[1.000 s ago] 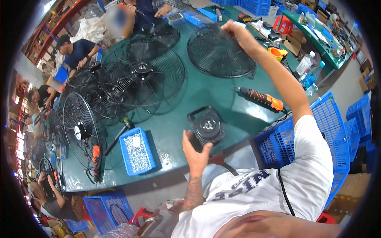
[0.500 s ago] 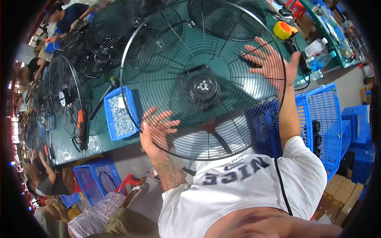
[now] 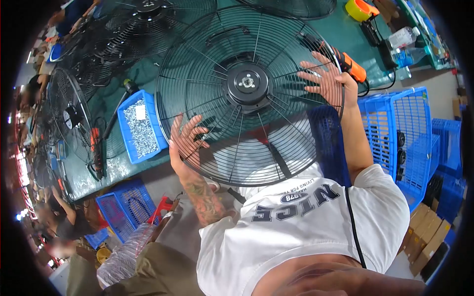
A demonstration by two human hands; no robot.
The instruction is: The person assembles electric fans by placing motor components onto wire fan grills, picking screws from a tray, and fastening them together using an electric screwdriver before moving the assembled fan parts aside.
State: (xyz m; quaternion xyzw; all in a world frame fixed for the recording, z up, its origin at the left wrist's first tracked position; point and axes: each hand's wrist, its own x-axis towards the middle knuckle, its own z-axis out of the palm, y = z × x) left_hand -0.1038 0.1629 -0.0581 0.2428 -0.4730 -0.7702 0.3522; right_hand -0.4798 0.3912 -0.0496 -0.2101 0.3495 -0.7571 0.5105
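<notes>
A round black wire fan guard [image 3: 239, 143] spans the space in front of my shirt, over the table's near edge. A black motor [image 3: 248, 83] shows at its centre; I cannot tell whether the two are fastened. My left hand [image 3: 187, 138] holds the guard's left rim, fingers spread beneath the wires and thumb at the edge. On the right rim my right hand [image 3: 328, 81] holds on in the same way. Close by it lies an orange and black power screwdriver [image 3: 350, 66], partly behind the guard. A black curved handle [image 3: 227, 35] shows through the far wires.
A blue tray of screws [image 3: 140, 128] stands left of the guard. Farther left are another fan guard [image 3: 71, 116] and an orange-handled tool [image 3: 95, 148]. Orange tape [image 3: 360, 9] and bottles [image 3: 404, 38] are at the right, above blue crates [image 3: 410, 118]. Other people are at the far left.
The guard has moved away from my head and sits flatter, both hands moving with it. The orange screwdriver now shows beside my right hand. The view has shifted slightly.
</notes>
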